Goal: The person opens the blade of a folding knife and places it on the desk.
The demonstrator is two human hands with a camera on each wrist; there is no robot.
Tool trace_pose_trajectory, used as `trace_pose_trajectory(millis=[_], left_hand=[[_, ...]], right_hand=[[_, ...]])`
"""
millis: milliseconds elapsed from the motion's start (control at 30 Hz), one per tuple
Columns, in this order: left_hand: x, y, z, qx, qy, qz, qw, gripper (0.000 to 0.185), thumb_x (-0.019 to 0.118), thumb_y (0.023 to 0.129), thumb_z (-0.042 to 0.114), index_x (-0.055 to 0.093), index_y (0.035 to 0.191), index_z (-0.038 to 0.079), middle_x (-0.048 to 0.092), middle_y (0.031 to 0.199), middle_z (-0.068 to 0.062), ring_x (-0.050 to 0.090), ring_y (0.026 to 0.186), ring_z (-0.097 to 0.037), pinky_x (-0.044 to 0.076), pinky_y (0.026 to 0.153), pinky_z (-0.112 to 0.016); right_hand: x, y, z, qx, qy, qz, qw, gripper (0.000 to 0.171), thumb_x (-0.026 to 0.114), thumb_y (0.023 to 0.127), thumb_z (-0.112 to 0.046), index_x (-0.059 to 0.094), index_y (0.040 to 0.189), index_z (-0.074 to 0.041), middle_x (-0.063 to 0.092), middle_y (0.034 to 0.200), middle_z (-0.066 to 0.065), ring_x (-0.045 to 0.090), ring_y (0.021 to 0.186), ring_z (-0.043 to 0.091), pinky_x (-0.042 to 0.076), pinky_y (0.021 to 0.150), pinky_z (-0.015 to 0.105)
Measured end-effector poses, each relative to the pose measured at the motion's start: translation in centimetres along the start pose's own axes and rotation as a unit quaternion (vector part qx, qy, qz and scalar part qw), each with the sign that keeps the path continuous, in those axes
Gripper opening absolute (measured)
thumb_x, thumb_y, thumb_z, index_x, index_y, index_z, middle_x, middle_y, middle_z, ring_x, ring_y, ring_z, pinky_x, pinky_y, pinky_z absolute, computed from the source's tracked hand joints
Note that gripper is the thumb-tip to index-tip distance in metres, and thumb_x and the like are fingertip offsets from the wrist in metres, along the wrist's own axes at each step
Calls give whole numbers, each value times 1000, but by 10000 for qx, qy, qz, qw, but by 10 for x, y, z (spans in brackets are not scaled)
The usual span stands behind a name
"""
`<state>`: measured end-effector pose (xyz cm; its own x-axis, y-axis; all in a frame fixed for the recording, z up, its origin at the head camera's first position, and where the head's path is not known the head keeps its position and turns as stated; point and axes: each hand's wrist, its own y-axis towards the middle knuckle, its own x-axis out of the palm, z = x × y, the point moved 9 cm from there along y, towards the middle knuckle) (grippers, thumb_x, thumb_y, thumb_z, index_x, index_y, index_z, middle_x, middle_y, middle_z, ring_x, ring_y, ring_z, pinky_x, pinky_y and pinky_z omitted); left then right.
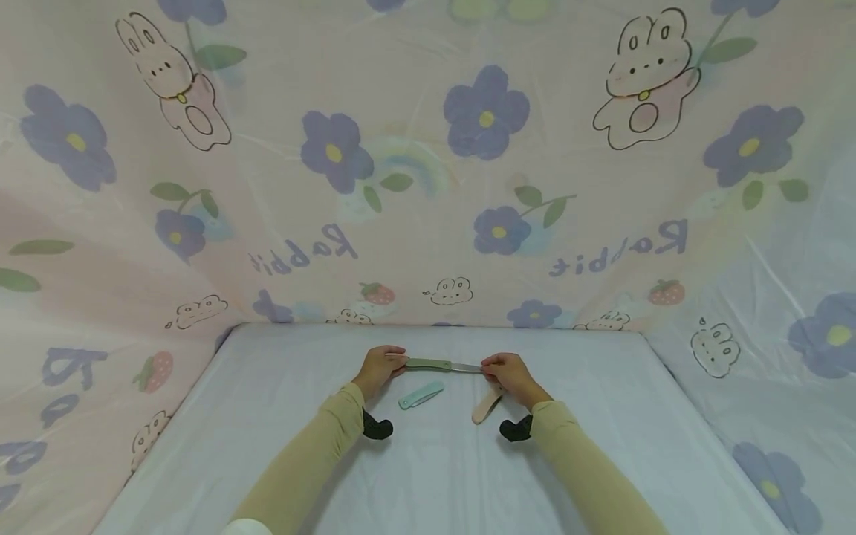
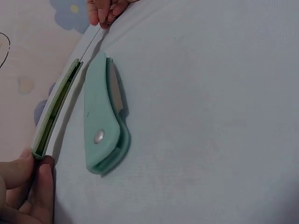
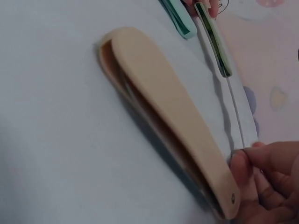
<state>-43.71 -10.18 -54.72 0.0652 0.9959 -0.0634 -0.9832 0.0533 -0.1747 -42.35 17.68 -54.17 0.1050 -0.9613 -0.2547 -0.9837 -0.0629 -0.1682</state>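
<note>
The green knife is being held open above the table, its long axis running left-right, handle pinched by the left hand, blade tip by the right hand.

Both forearms extend forward in tan sleeves. Left hand and right hand sit level, apart, fingertips pinched inward toward each other.
</note>
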Motion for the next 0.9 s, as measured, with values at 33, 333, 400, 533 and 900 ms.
trace_pose_trajectory(millis=[33, 333, 400, 533, 900], left_hand=[[0, 0, 1, 34, 15, 3, 10000, 31, 62, 87, 0, 57, 117, -6, 64, 104, -18, 63, 93, -23, 52, 77, -29], [1, -5, 8, 329, 544, 26, 9980, 30, 61, 87, -1, 57, 116, -7, 65, 102, -16, 63, 95, -24, 51, 79, -31], [1, -7, 9, 405, 726, 60, 9965, 30, 62, 87, -2, 57, 116, -6, 66, 101, -16, 63, 95, -24, 51, 81, -32], [0, -9, 9, 462, 1014, 179, 9936, 31, 63, 86, -2, 57, 116, -4, 68, 98, -13, 63, 95, -23, 50, 84, -35], [-2, -9, 11, 809, 1334, 195, 9876, 26, 61, 89, 4, 59, 113, -4, 69, 98, -11, 63, 97, -22, 48, 86, -36]], right_hand=[[0, 0, 1, 9, 25, 32, 10000, 18, 57, 89, 1, 61, 104, 11, 63, 97, 17, 61, 81, 19, 52, 72, 27], [-1, -4, 0, -120, -240, 264, 9993, 16, 58, 89, -2, 62, 101, 8, 63, 92, 13, 59, 79, 18, 50, 68, 25], [-1, -6, 0, -87, -275, 310, 9991, 16, 58, 89, -3, 62, 101, 7, 63, 91, 12, 59, 79, 18, 48, 66, 24], [1, -8, 1, -212, -344, 298, 9987, 16, 56, 89, -1, 61, 101, 7, 63, 92, 14, 58, 81, 19, 49, 68, 26], [0, -9, -1, -625, -545, 422, 9957, 13, 60, 88, -4, 63, 99, 4, 63, 89, 10, 58, 81, 19, 48, 68, 24]])
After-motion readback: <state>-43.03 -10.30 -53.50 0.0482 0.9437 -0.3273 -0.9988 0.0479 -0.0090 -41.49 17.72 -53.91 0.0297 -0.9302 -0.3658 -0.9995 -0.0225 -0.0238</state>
